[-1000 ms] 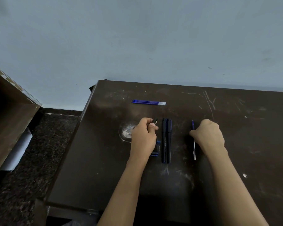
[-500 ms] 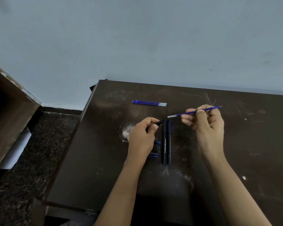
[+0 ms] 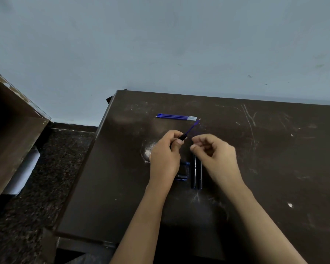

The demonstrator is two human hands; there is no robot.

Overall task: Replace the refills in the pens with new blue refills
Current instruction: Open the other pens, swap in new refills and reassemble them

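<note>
- One head view is all we have: both hands are raised over a dark, scratched bench that stands against a pale wall.
- Our left hand grips a black pen barrel in curled fingers. A blue refill sticks out of its end, slanting up and to the right.
- Our right hand sits just beside the barrel, fingers curled inward, with nothing visible in them.
- Three spare refills lie side by side farther back, their clear ends near the slanting refill's tip.
- Two black pens lie together between our wrists, their far ends hidden by the right hand.
- Beneath the left hand a blue-and-black piece is mostly covered, and we cannot tell what it is.
- A white scuff marks the bench just left of that hand.
- Off to the left, a brown cabinet stands on a speckled dark floor.
</note>
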